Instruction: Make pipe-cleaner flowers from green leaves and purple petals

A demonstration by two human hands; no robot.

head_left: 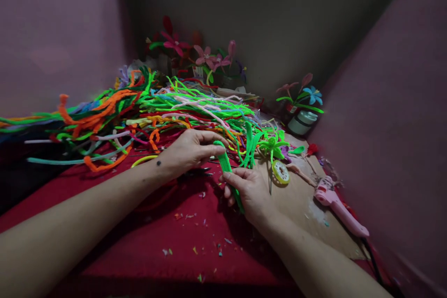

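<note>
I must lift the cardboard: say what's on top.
The cardboard bears a yellow-rimmed disc, a green flower by its far edge and a pink glue gun at its right; the right hand and forearm hide its near left part.

Both bare hands up close, gripping!

Left forearm (104,209) slants in over the worktop's (164,267) near edge, left hand (186,151) farther out, fingers (209,136) pinched. Right hand (250,190) just nearer, fingers curled, right forearm (314,260) angled from the near right corner.
</note>
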